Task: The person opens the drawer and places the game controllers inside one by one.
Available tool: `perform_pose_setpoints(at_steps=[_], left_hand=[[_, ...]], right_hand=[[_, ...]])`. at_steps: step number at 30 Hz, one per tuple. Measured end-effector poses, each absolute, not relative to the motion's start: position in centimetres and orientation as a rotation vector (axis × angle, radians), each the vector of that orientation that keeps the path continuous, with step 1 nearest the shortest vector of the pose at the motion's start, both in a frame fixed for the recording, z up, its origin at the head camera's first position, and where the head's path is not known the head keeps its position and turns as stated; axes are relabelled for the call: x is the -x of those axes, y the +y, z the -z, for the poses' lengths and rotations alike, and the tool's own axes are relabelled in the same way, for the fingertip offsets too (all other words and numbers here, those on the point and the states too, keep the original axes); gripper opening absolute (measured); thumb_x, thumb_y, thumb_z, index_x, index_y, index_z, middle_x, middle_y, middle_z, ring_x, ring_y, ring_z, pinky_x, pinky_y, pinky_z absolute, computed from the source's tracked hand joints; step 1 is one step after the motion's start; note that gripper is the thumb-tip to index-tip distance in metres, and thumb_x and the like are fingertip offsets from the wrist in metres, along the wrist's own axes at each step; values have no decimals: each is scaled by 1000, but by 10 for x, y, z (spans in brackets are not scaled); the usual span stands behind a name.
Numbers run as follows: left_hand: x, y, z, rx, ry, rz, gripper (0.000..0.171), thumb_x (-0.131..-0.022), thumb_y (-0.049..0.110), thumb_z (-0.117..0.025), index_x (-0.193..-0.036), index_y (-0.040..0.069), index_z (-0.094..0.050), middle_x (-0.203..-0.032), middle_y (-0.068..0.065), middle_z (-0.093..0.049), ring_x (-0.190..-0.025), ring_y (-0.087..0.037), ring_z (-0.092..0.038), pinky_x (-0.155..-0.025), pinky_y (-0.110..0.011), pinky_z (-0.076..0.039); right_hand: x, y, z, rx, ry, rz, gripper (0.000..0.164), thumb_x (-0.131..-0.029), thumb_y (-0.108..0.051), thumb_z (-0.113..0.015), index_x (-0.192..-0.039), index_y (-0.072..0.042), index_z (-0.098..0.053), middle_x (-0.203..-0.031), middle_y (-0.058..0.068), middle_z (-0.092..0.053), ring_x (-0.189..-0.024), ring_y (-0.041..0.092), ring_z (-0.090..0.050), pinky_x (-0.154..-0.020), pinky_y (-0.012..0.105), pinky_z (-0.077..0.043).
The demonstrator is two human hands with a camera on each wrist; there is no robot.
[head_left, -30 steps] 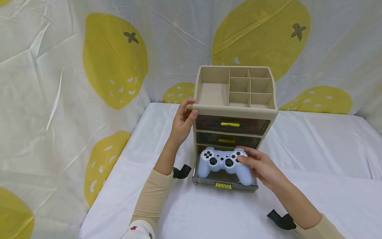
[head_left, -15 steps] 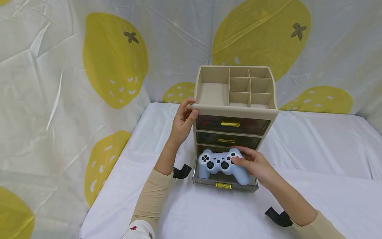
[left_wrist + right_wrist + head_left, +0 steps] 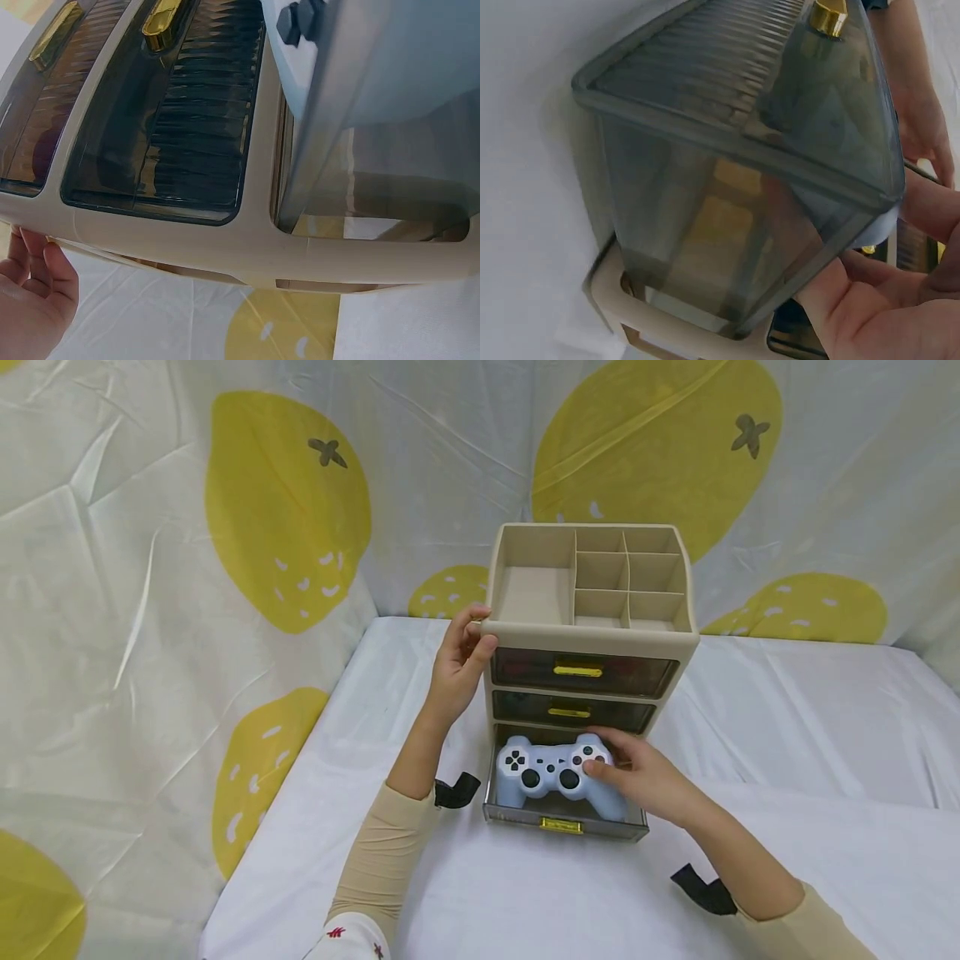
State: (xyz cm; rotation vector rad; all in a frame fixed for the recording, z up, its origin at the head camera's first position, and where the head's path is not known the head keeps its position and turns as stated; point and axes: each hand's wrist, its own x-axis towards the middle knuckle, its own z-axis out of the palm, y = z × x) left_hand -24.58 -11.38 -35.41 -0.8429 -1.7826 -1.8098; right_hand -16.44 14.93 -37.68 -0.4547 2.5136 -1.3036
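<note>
A light blue game controller (image 3: 553, 768) lies at a slight tilt within the pulled-out bottom drawer (image 3: 600, 829) of a beige desk organizer (image 3: 592, 635). My right hand (image 3: 648, 777) holds the controller's right side, thumb on its face near the buttons and fingers behind. In the right wrist view, the smoky drawer wall hides part of that hand (image 3: 900, 300). At the organizer's upper left corner, my left hand (image 3: 459, 664) grips the edge with curled fingers and thumb. The left wrist view has those fingertips (image 3: 56, 262) against the organizer's side.
Two closed dark drawers (image 3: 585, 670) with gold handles sit above the open one. The organizer's top has several compartments (image 3: 532, 593). White cloth (image 3: 810, 735) covers the table, and a lemon-print curtain (image 3: 450, 485) hangs behind and at the left.
The controller and my right hand have shifted left and slightly down into the drawer, mostly in the first half second. My left hand has stayed on the organizer's corner.
</note>
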Motion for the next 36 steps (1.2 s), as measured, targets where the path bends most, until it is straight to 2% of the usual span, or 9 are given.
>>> perform_pose_setpoints(at_steps=[4,7,15,18,23,28,31,35,36], left_hand=[[246,-114,354,841,-1783,1810,58,-94,51,-58,-126,4,-42,-85,1,-48,-78,-15,-46,-72,-26,-38],[246,-114,355,842,-1780,1812,58,-94,50,-58,-126,5,-42,-85,0,-49,-78,-15,-46,-72,-26,-38],[245,-113,354,852,-1778,1823,58,-94,51,-57,-126,5,-42,-86,-3,-49,-80,-15,-46,-73,-27,-38],[245,-113,354,844,-1789,1819,60,-94,52,-57,-126,4,-42,-87,-1,-50,-80,-15,-46,-74,-27,-38],[245,-113,354,840,-1792,1821,61,-94,53,-57,-127,3,-42,-87,0,-50,-81,-15,-47,-74,-28,-38],[246,-114,354,838,-1788,1824,60,-94,53,-57,-126,4,-42,-86,0,-49,-80,-15,-46,-74,-27,-38],[246,-114,354,835,-1797,1818,60,-94,53,-57,-126,4,-42,-86,0,-49,-80,-15,-46,-73,-27,-38],[245,-114,354,836,-1802,1817,63,-94,53,-57,-127,2,-41,-86,0,-49,-80,-15,-46,-73,-27,-38],[245,-114,354,837,-1803,1817,63,-94,53,-57,-127,1,-41,-86,0,-49,-80,-15,-46,-73,-27,-37]], right_hand=[[162,148,372,497,2592,1116,61,-96,-28,-64,-141,8,-41,-120,22,-59,-102,31,-58,-86,49,-49],[162,145,370,534,2647,1001,59,-97,-27,-62,-139,9,-42,-117,21,-61,-99,30,-59,-87,52,-48],[163,141,371,577,2751,862,48,-98,-21,-61,-133,8,-47,-106,23,-63,-84,28,-58,-73,46,-48],[161,137,373,571,2809,798,44,-97,-17,-62,-129,9,-48,-94,20,-64,-75,26,-57,-67,42,-48],[158,130,376,522,2869,710,34,-96,-15,-63,-118,11,-53,-71,7,-50,-63,20,-50,-56,34,-41],[155,127,377,519,2917,677,23,-95,-12,-63,-103,9,-57,-64,5,-42,-56,18,-45,-52,31,-38],[154,126,378,516,2932,685,22,-95,-10,-64,-104,8,-56,-63,5,-42,-54,17,-44,-51,30,-38],[153,125,381,484,2954,705,30,-94,-10,-65,-115,9,-55,-64,5,-44,-56,18,-46,-52,31,-39],[152,125,381,475,2962,703,29,-94,-10,-66,-113,9,-56,-65,5,-45,-57,18,-46,-52,31,-39]])
